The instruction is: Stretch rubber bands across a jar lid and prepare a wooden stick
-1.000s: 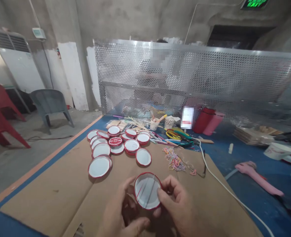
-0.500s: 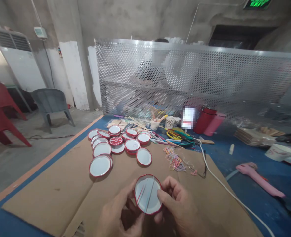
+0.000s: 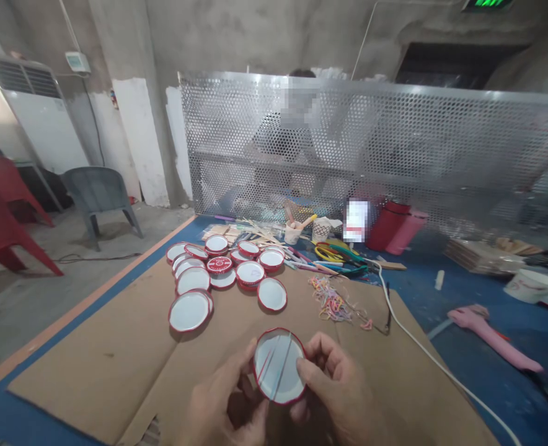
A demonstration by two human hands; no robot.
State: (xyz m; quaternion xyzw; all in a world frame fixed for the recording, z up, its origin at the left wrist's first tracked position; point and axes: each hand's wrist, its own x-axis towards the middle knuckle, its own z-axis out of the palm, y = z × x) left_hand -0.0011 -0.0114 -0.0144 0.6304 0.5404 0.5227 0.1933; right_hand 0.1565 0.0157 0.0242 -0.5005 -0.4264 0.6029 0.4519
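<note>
A round jar lid [image 3: 290, 371] with a red rim and white inside is held up above the cardboard, its inside facing me. Thin red and bluish-grey strands run slantwise across it. My left hand [image 3: 232, 393] grips its left and lower edge. On the right edge, my right hand [image 3: 332, 375] pinches the rim, thumb over the front. Several similar lids [image 3: 188, 311] lie in a loose group behind, most with white insides up; one shows its printed red top [image 3: 219, 264]. A tangle of coloured strands [image 3: 330, 300] rests to the right.
Cardboard [image 3: 92, 353] covers part of the blue table [image 3: 464, 365]. Scissors [image 3: 341, 254], sticks, pens and cups stand or lie behind the lids. A white cable [image 3: 423, 353] and pink glue gun [image 3: 497, 341] are right. A person sits behind the perforated screen [image 3: 380, 136].
The view has shifted very slightly. Both hands keep their hold on the lid, and the strands lie across it much as before.
</note>
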